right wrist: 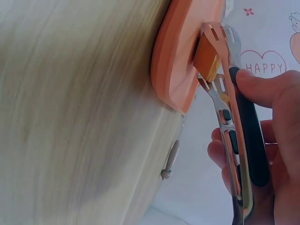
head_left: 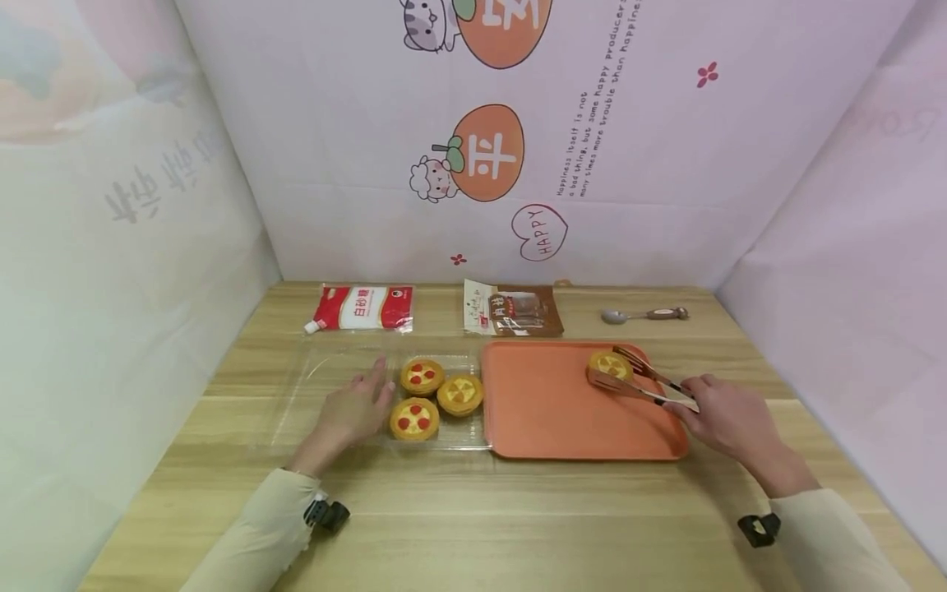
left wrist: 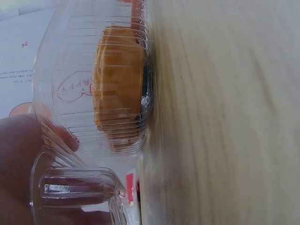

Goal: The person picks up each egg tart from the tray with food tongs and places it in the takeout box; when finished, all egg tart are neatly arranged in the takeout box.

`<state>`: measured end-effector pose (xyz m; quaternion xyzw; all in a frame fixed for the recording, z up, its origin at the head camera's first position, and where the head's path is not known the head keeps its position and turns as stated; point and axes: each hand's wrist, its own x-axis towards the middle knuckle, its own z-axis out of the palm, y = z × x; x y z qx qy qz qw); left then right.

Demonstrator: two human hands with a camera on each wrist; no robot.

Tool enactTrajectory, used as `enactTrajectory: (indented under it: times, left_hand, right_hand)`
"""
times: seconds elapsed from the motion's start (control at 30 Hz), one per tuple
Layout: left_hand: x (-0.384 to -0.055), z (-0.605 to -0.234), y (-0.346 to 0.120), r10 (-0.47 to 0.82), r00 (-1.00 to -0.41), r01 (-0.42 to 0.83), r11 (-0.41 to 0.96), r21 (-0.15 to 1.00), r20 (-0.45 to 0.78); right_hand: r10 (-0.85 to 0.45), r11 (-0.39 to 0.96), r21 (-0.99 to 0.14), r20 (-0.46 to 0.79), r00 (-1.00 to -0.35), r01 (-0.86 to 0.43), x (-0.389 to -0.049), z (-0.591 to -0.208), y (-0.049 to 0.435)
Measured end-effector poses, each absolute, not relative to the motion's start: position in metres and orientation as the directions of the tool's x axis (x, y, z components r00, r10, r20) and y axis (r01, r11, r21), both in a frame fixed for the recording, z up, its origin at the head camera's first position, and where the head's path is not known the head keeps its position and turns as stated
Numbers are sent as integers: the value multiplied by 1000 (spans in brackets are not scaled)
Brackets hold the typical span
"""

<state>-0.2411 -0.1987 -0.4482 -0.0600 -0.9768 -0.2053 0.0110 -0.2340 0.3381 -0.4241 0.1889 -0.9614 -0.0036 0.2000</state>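
My right hand (head_left: pixel 734 419) grips a pair of metal food tongs (right wrist: pixel 251 136) with dark handles. The tong tips sit around an egg tart (head_left: pixel 610 366) at the upper right of the orange tray (head_left: pixel 547 427). My left hand (head_left: pixel 353 413) rests at the hinge side of an opened clear plastic box (head_left: pixel 462 442), its index finger extended. Inside the box are an egg tart with yellow pieces (head_left: pixel 460 395) and two with red pieces, one at the back (head_left: pixel 422 376) and one in front (head_left: pixel 414 419). A fluted tart side (left wrist: pixel 119 77) shows through the clear wall in the left wrist view.
Behind the box lies a red and white spouted pouch (head_left: pixel 362 308). A brown packet (head_left: pixel 513 309) lies behind the gap between box and tray, and a spoon (head_left: pixel 644 315) at the back right. White printed sheets (head_left: pixel 636 230) wall the table (head_left: pixel 473 526) at the back and sides.
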Motion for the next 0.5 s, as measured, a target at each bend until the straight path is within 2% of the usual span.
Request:
enactTrajectory:
  times: [0.2, 0.33, 0.5]
  left_hand:
    - [-241, -449, -199, 97, -994, 110, 906, 410, 51]
    - [-240, -449, -198, 103, -993, 118, 906, 406, 58]
    - [-241, -448, -198, 112, -992, 128, 910, 394, 63]
  right_hand:
    - [-355, 930, 43, 367, -860, -365, -233, -419, 332]
    - [-354, 921, -21, 372, -858, -389, -232, -409, 314]
    - [-424, 877, -37, 410, -808, -479, -238, -386, 267]
